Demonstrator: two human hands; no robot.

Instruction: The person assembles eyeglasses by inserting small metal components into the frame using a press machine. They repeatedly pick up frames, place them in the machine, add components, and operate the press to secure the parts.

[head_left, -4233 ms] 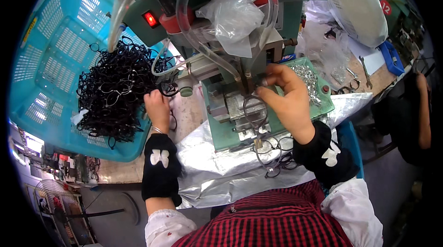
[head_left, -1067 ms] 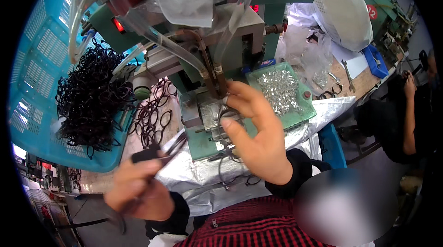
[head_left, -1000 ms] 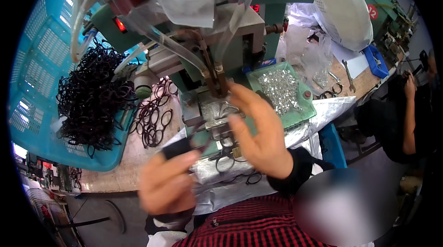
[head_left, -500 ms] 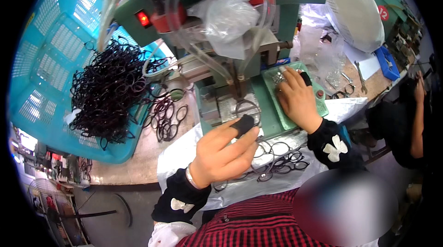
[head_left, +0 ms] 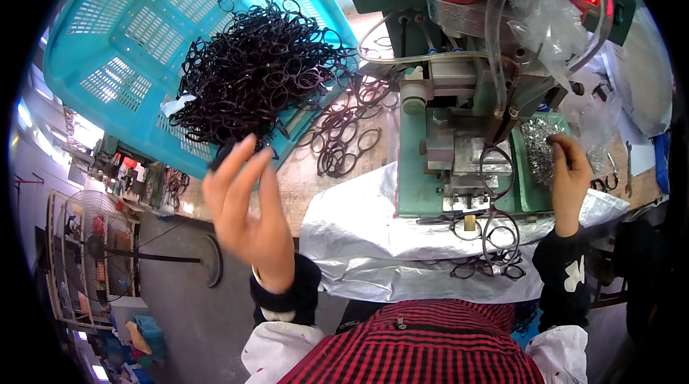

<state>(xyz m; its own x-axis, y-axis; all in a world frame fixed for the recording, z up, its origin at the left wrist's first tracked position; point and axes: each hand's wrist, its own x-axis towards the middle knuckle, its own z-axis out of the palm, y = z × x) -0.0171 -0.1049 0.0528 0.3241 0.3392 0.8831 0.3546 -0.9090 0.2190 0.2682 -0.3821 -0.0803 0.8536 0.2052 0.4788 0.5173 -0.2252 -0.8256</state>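
Note:
My left hand (head_left: 247, 212) is raised over the table's front edge with its fingers spread and nothing in it, just below the heap of black eyeglass frames (head_left: 258, 75) spilling from a tilted turquoise basket (head_left: 122, 47). My right hand (head_left: 567, 176) reaches into a green tray of small silver metal parts (head_left: 538, 140), fingertips in the pile; whether it holds one is hidden. A black eyeglass frame (head_left: 495, 169) lies on the fixture of the green press machine (head_left: 430, 169) between my hands.
Loose black frames (head_left: 344, 133) lie on the table beside the basket. More frames (head_left: 495, 247) hang over a crinkled silver sheet (head_left: 359, 226) at the front. Clear tubes and a plastic bag (head_left: 545, 3) hang on the machine. A floor fan (head_left: 93, 247) stands lower left.
My left hand has left the machine's front, swung out to the left and opened near the basket. My right hand stays at the tray of silver parts.

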